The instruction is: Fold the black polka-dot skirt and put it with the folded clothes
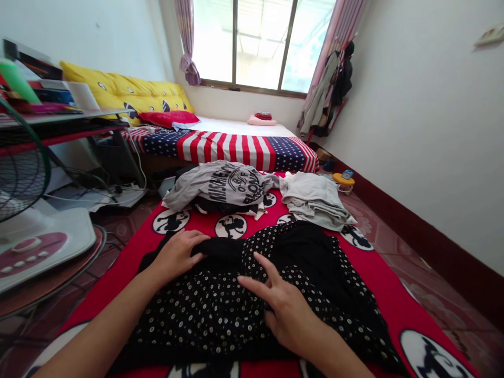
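A black garment with a pattern of small pale dots [212, 304] lies spread over a red cloth with round black-and-white figures [129, 283]. On the garment's upper left part rests my left hand [181, 254], fingers lying on the black fabric and thumb apart. My right hand [281, 302] is over the dotted middle, with two fingers stretched out and spread and the others curled below. I cannot tell whether its fingertips touch the fabric. Beyond the garment lie a crumpled grey top with black lettering [232, 184] and a stack of folded light grey clothes [315, 199].
To the left stand a fan [35, 236] on a round stool and a desk [94, 114] with clutter and cables. A bed with a stars-and-stripes cover [220, 148] is at the back under the window. A yellow stool [343, 180] and hanging clothes [331, 84] are at the right.
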### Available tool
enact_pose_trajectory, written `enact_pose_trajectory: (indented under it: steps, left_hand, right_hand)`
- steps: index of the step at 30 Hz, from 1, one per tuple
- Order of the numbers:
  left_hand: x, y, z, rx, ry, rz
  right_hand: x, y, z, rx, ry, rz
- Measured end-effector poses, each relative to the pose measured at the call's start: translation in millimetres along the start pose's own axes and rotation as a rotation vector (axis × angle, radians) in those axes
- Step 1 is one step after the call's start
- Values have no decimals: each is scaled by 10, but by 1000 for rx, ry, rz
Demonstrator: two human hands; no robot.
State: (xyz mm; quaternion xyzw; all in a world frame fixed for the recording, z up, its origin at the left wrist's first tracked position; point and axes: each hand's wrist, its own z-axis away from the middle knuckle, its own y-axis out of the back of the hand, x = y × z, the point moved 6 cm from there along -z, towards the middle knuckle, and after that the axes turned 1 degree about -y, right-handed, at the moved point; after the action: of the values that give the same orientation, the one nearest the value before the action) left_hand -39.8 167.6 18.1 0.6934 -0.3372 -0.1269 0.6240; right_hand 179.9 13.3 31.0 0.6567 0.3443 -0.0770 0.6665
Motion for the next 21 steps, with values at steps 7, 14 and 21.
enact_pose_trajectory:
  steps: [7, 14, 21]
  left_hand:
    - [16, 15, -16, -32, -25, -87]
    - [-276, 184, -208, -14, 192, -150]
    - [-817, 175, -196, 23, 331, 6]
  right_hand:
    - [-356, 176, -369, -400, 190, 79]
    - [557, 1579, -1393, 651, -64, -775]
    - [1712, 1087, -908, 570, -451, -30]
